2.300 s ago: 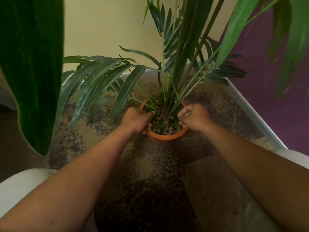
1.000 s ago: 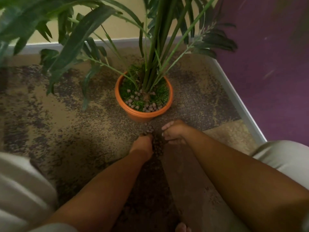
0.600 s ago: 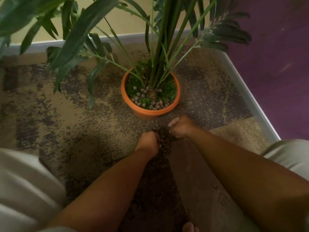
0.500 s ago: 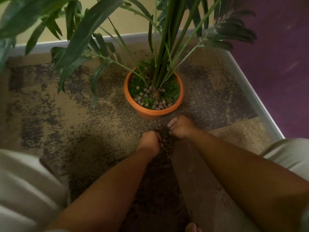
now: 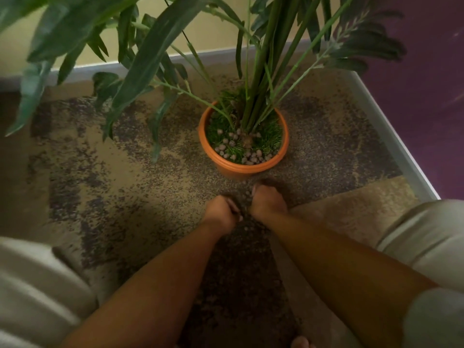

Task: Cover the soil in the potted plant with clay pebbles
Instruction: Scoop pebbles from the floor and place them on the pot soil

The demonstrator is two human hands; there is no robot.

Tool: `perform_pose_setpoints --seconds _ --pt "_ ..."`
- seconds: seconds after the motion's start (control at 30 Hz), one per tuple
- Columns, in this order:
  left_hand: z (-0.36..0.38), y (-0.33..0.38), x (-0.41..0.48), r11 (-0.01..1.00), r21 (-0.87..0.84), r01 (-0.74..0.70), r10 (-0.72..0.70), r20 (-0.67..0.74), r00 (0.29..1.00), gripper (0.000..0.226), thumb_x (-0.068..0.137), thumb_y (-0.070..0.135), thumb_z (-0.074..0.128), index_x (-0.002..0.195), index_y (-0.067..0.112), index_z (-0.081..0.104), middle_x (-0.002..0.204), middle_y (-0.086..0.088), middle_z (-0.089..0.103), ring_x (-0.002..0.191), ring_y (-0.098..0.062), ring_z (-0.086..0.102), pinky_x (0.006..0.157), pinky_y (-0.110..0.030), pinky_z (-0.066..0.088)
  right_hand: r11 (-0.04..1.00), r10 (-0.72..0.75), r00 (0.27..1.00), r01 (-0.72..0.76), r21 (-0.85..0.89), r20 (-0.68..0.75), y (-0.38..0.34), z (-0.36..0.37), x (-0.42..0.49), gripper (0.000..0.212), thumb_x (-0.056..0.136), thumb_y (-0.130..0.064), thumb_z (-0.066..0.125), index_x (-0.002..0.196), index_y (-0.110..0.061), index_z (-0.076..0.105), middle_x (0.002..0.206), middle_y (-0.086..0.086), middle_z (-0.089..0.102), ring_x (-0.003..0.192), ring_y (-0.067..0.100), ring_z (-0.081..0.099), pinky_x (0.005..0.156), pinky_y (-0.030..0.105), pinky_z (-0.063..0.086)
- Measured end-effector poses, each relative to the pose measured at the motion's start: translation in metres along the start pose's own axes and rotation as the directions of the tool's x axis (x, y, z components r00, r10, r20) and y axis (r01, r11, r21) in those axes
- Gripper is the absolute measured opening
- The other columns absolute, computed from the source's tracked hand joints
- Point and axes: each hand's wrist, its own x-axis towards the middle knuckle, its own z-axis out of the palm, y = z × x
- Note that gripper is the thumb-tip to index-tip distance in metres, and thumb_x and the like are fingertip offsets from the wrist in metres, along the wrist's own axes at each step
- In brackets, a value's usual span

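Pebbles (image 5: 236,149) dot only the near side of the pot (image 5: 242,169); green shows elsewhere, so most covering remains. Just before it, the left hand (image 5: 221,214) curls its grip into the floor pile (image 5: 242,237), seemingly around pebbles. I cannot tell the grip of the right hand (image 5: 267,202).

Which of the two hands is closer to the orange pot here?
The right hand: it reaches almost to the base of the orange pot, while the left hand sits further back, towards the person.

Left hand (image 5: 221,214), right hand (image 5: 268,202), forearms (image 5: 155,285) bare; pale cream trousers (image 5: 37,285) over both knees; bare toe (image 5: 300,342).
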Motion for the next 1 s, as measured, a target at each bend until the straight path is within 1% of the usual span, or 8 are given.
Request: perform_pose_setpoints --seconds 0.07,0.17,0.27,0.37,0.53,0.8,0.9,1.0 --pt "-0.001 -0.002 0.000 1.000 -0.009 0.000 0.000 0.016 1.000 0.021 0.076 0.006 0.078 0.064 0.017 0.064 0.088 -0.018 0.074 0.087 -0.032 0.071 0.081 -0.038 0.058 0.992 -0.090 0.996 0.087 -0.094 -0.028 -0.001 0.002 -0.002 0.038 0.093 -0.012 0.048 0.126 -0.026 0.057 0.128 0.012 0.062 0.116 0.036 0.062 0.092 0.043 0.052" --pt "-0.002 -0.003 0.001 1.000 -0.004 0.000 0.000 0.023 1.000 0.008 0.076 0.007 0.078 0.074 0.012 0.071 0.087 -0.016 0.075 0.086 -0.031 0.072 0.080 -0.037 0.059 0.935 -0.272 0.962 0.263 -0.240 -0.003 -0.002 0.005 -0.006 0.045 0.094 -0.007 0.040 0.134 -0.026 0.049 0.129 0.014 0.060 0.113 0.039 0.063 0.087 0.047 0.053" --pt "-0.005 -0.002 0.001 1.000 -0.025 0.001 -0.001 0.029 1.000 0.005 0.077 0.007 0.077 0.080 0.007 0.073 0.088 -0.017 0.075 0.086 -0.031 0.072 0.079 -0.039 0.059 0.902 -0.318 0.947 0.313 -0.297 0.033 -0.004 0.006 -0.010 0.044 0.096 -0.007 0.041 0.137 -0.022 0.048 0.132 0.015 0.057 0.115 0.040 0.062 0.087 0.047 0.053" --pt "-0.007 0.000 0.000 1.000 -0.013 -0.003 0.004 0.038 0.999 0.008 0.078 0.010 0.076 0.085 0.007 0.075 0.087 -0.016 0.075 0.086 -0.030 0.072 0.078 -0.035 0.057 0.903 -0.304 0.952 0.297 -0.312 0.027 -0.003 0.006 -0.010 0.041 0.097 -0.008 0.043 0.135 -0.021 0.052 0.132 0.014 0.058 0.115 0.037 0.063 0.090 0.046 0.053" --pt "-0.008 0.000 -0.001 1.000 -0.018 -0.010 0.010 0.038 0.999 0.010 0.078 0.012 0.076 0.087 0.007 0.075 0.087 -0.015 0.075 0.088 -0.029 0.071 0.079 -0.033 0.056 0.963 -0.132 0.991 0.120 -0.242 -0.037 -0.005 0.002 -0.009 0.032 0.097 -0.010 0.045 0.120 -0.015 0.066 0.123 0.014 0.066 0.113 0.034 0.065 0.089 0.042 0.054" --pt "-0.010 -0.002 -0.001 1.000 -0.009 -0.003 0.004 0.038 0.999 0.010 0.079 0.012 0.077 0.088 0.007 0.075 0.086 -0.014 0.076 0.082 -0.025 0.071 0.077 -0.032 0.055 0.955 -0.147 0.989 0.139 -0.261 -0.011 -0.010 0.003 -0.009 0.030 0.096 -0.003 0.044 0.114 -0.010 0.067 0.122 0.015 0.067 0.112 0.034 0.066 0.088 0.042 0.055" --pt "-0.010 -0.002 -0.002 1.000 0.018 -0.021 0.020 0.040 0.999 0.011 0.079 0.013 0.077 0.088 0.007 0.076 0.087 -0.013 0.076 0.086 -0.027 0.071 0.075 -0.031 0.054 0.970 -0.116 0.993 0.109 -0.217 -0.019 -0.010 0.001 -0.008 0.029 0.097 -0.006 0.044 0.113 -0.010 0.069 0.121 0.015 0.067 0.111 0.034 0.066 0.090 0.041 0.054" --pt "-0.013 0.002 -0.005 0.995 0.081 -0.056 0.052 0.055 0.997 0.012 0.077 0.016 0.078 0.087 0.009 0.077 0.087 -0.009 0.076 0.087 -0.024 0.070 0.075 -0.028 0.052 0.983 -0.079 0.997 0.075 -0.165 -0.018 -0.011 -0.006 -0.008 0.028 0.096 -0.009 0.048 0.114 -0.011 0.070 0.122 0.016 0.067 0.112 0.035 0.066 0.092 0.041 0.054"
